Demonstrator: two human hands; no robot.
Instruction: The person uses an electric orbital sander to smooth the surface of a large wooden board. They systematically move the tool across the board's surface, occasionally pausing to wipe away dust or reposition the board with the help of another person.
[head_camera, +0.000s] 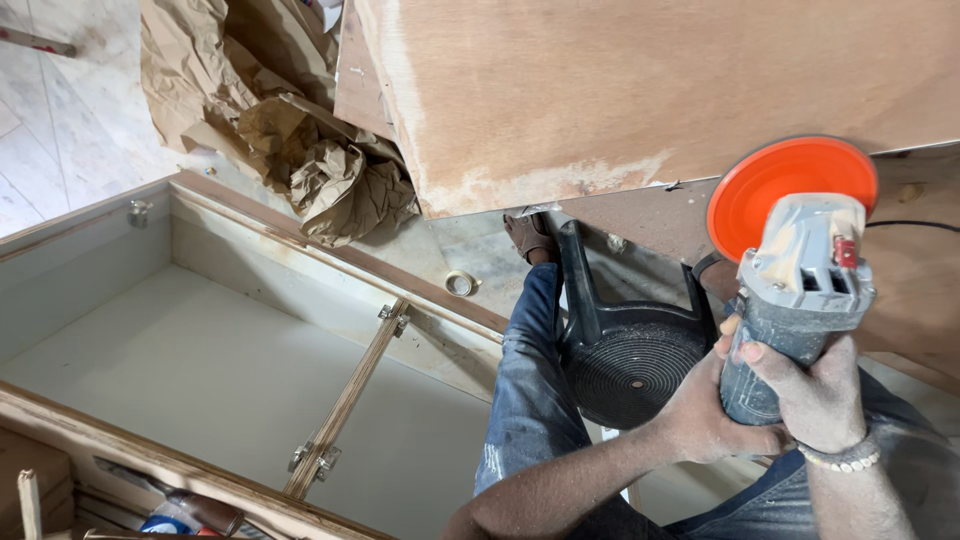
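A: See the grey, dusty power sander with the round orange disc (795, 262)?

B: Yes. Sits at about 3 o'clock in the view. Held up in the air, not on any wood.

A: Held by what?

B: By both hands. Left hand (705, 415) wrapped tight round the bottom of the grey body, from the 9 o'clock side. Right hand (815, 390) clamped round the same body from the 3 o'clock side, with a bead band at the wrist. Both closed on the tool, none loose.

A: Which way does the tool point?

B: Long way runs from 6 o'clock up to 12 o'clock. Handle end down by the hands, orange disc at the top end, flat face toward the camera.

A: And past the disc?

B: The big brown plywood board (650, 90), up at 12 o'clock. Its pale, scraped bottom edge lies at about 10 o'clock from the disc. Hard to tell if the disc touches the wood; looks just beside it.

A: Which hand sits closer to the board?

B: About the same. Right hand a bit higher up the tool.

A: Anything else close by?

B: A black plastic stool (630, 350) under the blue-jeaned leg (525, 390), at 9 o'clock from the hands. Far left, an open grey-lined wooden box (200, 370). Crumpled brown paper (300, 150) up at 11 o'clock.
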